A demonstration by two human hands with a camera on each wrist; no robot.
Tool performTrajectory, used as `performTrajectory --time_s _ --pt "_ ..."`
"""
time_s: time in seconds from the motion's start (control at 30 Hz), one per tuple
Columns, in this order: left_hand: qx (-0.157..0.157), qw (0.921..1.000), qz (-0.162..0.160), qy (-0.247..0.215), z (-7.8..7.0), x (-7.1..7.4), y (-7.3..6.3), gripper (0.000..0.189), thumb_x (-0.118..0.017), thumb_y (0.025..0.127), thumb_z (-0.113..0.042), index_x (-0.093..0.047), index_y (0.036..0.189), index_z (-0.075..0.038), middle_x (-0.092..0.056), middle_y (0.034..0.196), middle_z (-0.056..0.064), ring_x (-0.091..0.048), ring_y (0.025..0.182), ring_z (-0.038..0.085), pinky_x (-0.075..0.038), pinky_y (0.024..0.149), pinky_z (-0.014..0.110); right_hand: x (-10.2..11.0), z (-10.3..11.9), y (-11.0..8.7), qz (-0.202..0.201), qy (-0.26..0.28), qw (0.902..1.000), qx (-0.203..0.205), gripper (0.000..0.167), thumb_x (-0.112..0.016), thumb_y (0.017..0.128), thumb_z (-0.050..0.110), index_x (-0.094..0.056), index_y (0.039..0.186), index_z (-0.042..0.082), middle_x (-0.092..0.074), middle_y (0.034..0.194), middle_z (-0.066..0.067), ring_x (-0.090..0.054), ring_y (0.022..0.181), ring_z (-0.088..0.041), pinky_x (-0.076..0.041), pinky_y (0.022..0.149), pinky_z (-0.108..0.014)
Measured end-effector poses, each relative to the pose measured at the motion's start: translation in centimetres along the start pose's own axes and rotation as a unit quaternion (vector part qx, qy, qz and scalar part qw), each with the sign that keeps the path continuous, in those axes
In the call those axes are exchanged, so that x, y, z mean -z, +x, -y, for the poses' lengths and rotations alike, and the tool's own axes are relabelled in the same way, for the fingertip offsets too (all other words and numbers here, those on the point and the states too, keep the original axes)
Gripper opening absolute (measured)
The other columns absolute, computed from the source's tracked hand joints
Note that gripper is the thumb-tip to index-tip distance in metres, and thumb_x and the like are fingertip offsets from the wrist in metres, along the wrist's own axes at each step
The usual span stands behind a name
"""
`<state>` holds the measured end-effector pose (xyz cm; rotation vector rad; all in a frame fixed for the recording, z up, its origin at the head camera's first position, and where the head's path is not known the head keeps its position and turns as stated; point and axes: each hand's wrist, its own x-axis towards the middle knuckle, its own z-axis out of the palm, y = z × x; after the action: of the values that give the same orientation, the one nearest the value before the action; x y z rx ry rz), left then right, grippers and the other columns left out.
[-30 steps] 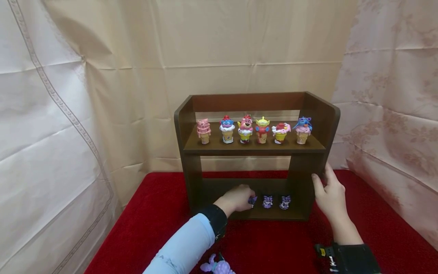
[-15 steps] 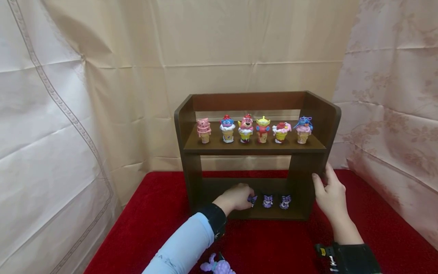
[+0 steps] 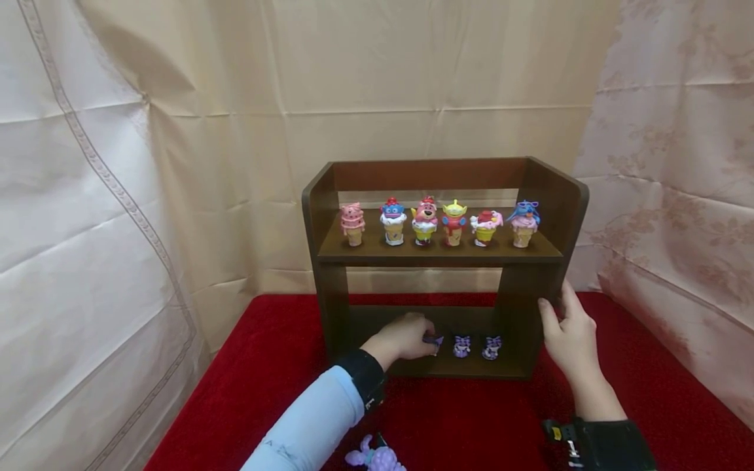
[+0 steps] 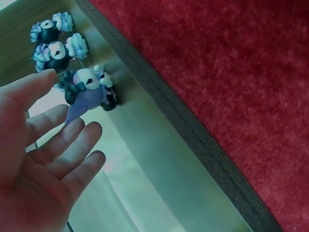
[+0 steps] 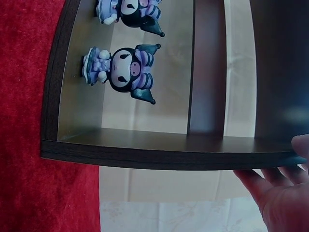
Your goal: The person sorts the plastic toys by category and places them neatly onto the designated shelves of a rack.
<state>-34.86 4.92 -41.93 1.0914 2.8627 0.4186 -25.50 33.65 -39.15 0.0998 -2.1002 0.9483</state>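
Note:
My left hand [image 3: 406, 337] is in the lower compartment of a dark brown two-tier shelf [image 3: 440, 260]. Its fingers are spread and relaxed beside a purple-and-black figurine [image 4: 89, 91] that stands near the front edge of the board. The thumb and index finger lie close to its back; whether they touch it I cannot tell. Two similar figurines stand to its right, a middle one [image 3: 462, 347] and an end one [image 5: 123, 70]. My right hand [image 3: 571, 333] grips the shelf's right side panel, thumb on the inner side, fingers outside.
Several ice-cream-cone character figurines, among them a pink one [image 3: 353, 224] and a blue one [image 3: 523, 224], line the upper tier. A lilac toy [image 3: 379, 458] lies at the front on the red cloth [image 3: 459, 425]. Curtains [image 3: 235, 163] hang behind the table.
My left hand has drawn back slightly to the left, and more of the figurine beside it shows. The right hand stays on the side panel.

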Motion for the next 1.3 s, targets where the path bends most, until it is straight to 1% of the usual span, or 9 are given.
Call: performTrajectory --time_s 0.37,0.6,0.77,0.9,1.0,1.07,1.1,1.23,1.3 --pt "-0.043 0.9975 -0.029 -0.048 0.8 1.6 -1.8 0.036 -0.073 0.096 -0.034 -0.072 0.121 -0.009 -0.067 0.111 0.003 -0.065 0.096 0.014 -0.054 0.080 0.025 0.0 0.0 0.0 0.002 0.002 1.0000 0.002 0.057 -0.059 0.103 0.007 -0.042 0.157 0.016 -0.058 0.139 -0.025 -0.058 0.121 -0.042 -0.037 0.083 -0.001" --pt "-0.080 0.9935 -0.054 -0.060 0.8 2.6 -3.6 0.035 -0.073 0.096 -0.033 -0.074 0.120 -0.008 -0.068 0.113 0.005 -0.068 0.099 0.015 -0.053 0.082 0.020 0.0 0.3 0.0 0.004 -0.013 0.9998 -0.011 0.058 -0.060 0.102 0.007 -0.042 0.157 0.017 -0.060 0.138 -0.021 -0.061 0.119 -0.039 -0.049 0.085 -0.014" --pt "-0.094 0.9917 -0.065 -0.059 0.8 2.9 -4.9 0.036 -0.075 0.094 -0.035 -0.075 0.120 -0.010 -0.069 0.112 0.002 -0.067 0.099 0.010 -0.053 0.084 0.020 0.0 0.3 0.0 0.004 -0.010 0.9999 -0.012 0.057 -0.060 0.103 0.008 -0.042 0.156 0.017 -0.060 0.138 -0.021 -0.061 0.120 -0.040 -0.036 0.080 -0.001" --pt "-0.101 0.9909 -0.062 -0.065 0.9 3.1 -6.0 0.037 -0.074 0.095 -0.037 -0.074 0.121 -0.011 -0.069 0.113 0.001 -0.066 0.100 0.008 -0.054 0.085 0.021 0.0 0.2 0.0 0.003 -0.009 0.9999 -0.010 0.056 -0.059 0.103 0.008 -0.043 0.156 0.016 -0.061 0.137 -0.023 -0.061 0.119 -0.041 -0.035 0.080 0.000" --pt "-0.105 0.9903 -0.056 -0.071 1.0 3.3 -6.8 0.036 -0.074 0.095 -0.037 -0.074 0.123 -0.013 -0.069 0.115 0.002 -0.065 0.102 0.008 -0.054 0.086 0.021 0.1 0.3 -0.1 0.007 -0.012 0.9998 -0.012 0.056 -0.058 0.103 0.008 -0.042 0.156 0.016 -0.060 0.137 -0.024 -0.060 0.120 -0.043 -0.052 0.090 -0.020" --pt "-0.108 0.9898 -0.055 -0.074 1.1 3.5 -7.4 0.035 -0.074 0.095 -0.036 -0.074 0.123 -0.015 -0.068 0.116 0.001 -0.065 0.103 0.009 -0.054 0.086 0.021 0.1 0.3 -0.1 0.009 -0.017 0.9997 -0.016 0.057 -0.058 0.103 0.009 -0.041 0.157 0.016 -0.060 0.137 -0.023 -0.060 0.121 -0.042 -0.053 0.092 -0.025" --pt "-0.110 0.9894 -0.054 -0.077 1.2 3.6 -7.6 0.035 -0.074 0.095 -0.036 -0.074 0.123 -0.016 -0.068 0.116 0.001 -0.066 0.104 0.011 -0.054 0.086 0.021 0.1 0.3 -0.1 0.010 -0.018 0.9997 -0.016 0.057 -0.058 0.103 0.008 -0.041 0.157 0.016 -0.060 0.137 -0.023 -0.060 0.121 -0.043 -0.055 0.092 -0.035" --pt "-0.118 0.9885 -0.052 -0.079 1.2 3.9 -8.7 0.033 -0.072 0.096 -0.037 -0.073 0.124 -0.019 -0.066 0.118 -0.004 -0.066 0.107 0.013 -0.054 0.088 0.022 0.1 0.4 -0.1 0.011 -0.016 0.9997 -0.015 0.058 -0.058 0.103 0.008 -0.040 0.157 0.016 -0.059 0.138 -0.024 -0.060 0.121 -0.043 -0.055 0.093 -0.039" --pt "-0.123 0.9880 -0.051 -0.078 1.3 3.9 -9.1 0.033 -0.071 0.097 -0.038 -0.072 0.124 -0.020 -0.066 0.120 -0.005 -0.065 0.107 0.011 -0.053 0.088 0.022 0.1 0.5 -0.1 0.012 -0.010 0.9998 -0.013 0.058 -0.058 0.103 0.007 -0.039 0.158 0.015 -0.058 0.138 -0.025 -0.059 0.122 -0.045 -0.053 0.090 -0.057"
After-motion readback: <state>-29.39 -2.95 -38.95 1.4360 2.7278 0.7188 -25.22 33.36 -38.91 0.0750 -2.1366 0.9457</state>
